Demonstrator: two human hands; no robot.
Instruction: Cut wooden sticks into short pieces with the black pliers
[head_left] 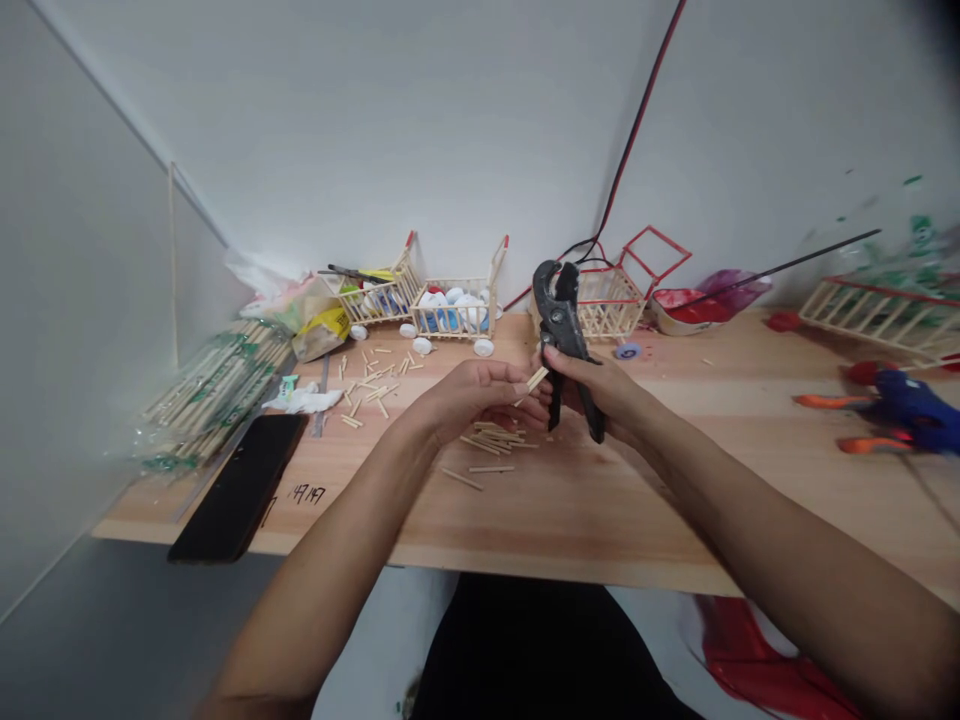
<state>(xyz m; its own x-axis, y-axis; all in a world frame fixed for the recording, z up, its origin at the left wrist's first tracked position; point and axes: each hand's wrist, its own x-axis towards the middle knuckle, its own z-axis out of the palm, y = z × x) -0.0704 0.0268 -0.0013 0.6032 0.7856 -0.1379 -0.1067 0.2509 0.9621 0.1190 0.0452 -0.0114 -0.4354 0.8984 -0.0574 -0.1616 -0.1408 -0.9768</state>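
Short wooden sticks (537, 379) are pinched in the fingers of my left hand (480, 400), close beside the cutter's handles. My right hand (592, 385) is wrapped round a black pipe cutter (562, 315), held upright with its jaws pointing up and apart. Nothing lies between the jaws. On the table just under my left hand is a pile of short cut sticks (491, 440), with a few loose ones nearer the front edge. More cut pieces (371, 385) are scattered to the left.
Small stick-built carts (457, 312) line the wall, one with red trim (607, 300). Bagged sticks (217, 385) and a black phone (238, 490) lie left on the wooden table (525, 530). At right are a blue glue gun (915, 410) and a larger stick cart (877, 320).
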